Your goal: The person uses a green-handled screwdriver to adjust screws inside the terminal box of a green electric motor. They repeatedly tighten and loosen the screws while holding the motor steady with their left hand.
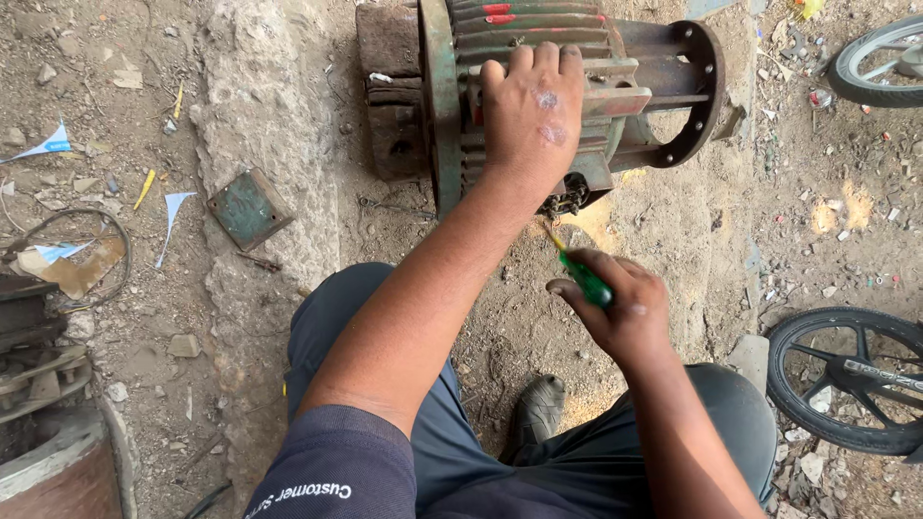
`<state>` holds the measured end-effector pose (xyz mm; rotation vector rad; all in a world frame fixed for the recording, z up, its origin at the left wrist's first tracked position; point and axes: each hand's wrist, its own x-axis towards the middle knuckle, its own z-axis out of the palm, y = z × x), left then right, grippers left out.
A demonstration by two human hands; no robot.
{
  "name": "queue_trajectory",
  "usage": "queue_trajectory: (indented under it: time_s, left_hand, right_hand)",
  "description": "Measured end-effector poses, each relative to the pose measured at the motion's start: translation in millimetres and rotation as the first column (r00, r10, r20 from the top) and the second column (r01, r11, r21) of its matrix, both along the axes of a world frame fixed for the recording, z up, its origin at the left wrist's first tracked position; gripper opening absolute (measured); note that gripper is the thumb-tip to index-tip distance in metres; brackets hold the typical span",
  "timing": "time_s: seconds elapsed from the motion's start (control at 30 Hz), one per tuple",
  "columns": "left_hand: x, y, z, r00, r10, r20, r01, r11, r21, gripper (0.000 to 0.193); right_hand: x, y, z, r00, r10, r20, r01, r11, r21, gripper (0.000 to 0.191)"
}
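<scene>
Nearest us, our right hand (615, 312) closes its grip on a green-handled screwdriver (582, 274), tip probably hidden at the motor's underside. Our left hand (534, 115) lies flat and open on the rusty finned motor (577, 58). Nearby lie a green plate (250, 207) and wheel (846, 375).

The electric motor (567, 96) is ribbed cast metal, its green paint worn, matt and rusty. The screwdriver (582, 274) has a glossy green plastic handle. The ground (692, 231) is rough, dusty dirt. The square cover plate (250, 208) is dull painted metal.
</scene>
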<state>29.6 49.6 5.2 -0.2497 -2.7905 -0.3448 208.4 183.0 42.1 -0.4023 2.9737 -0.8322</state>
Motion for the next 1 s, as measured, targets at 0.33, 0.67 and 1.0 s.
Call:
queue_trajectory:
  time_s: [0.33, 0.67, 1.0]
  left_hand:
    - [1, -1, 6, 1.0, -0.014, -0.011, 0.014, 0.999, 0.029, 0.031]
    - [-1, -3, 14, 0.994, -0.061, 0.086, 0.062, 0.998, -0.008, 0.081]
    - [-2, 0, 17, 0.998, -0.048, 0.043, 0.049, 0.999, -0.008, 0.08]
  right_hand:
    - [-4, 7, 3, 0.999, -0.015, 0.052, 0.014, 1.0, 0.004, 0.048]
    - [-11, 18, -4, 0.984, -0.07, 0.166, 0.116, 0.951, -0.286, 0.032]
    - [-16, 17, -7, 0.986, -0.073, 0.151, 0.11, 0.961, -0.254, 0.027]
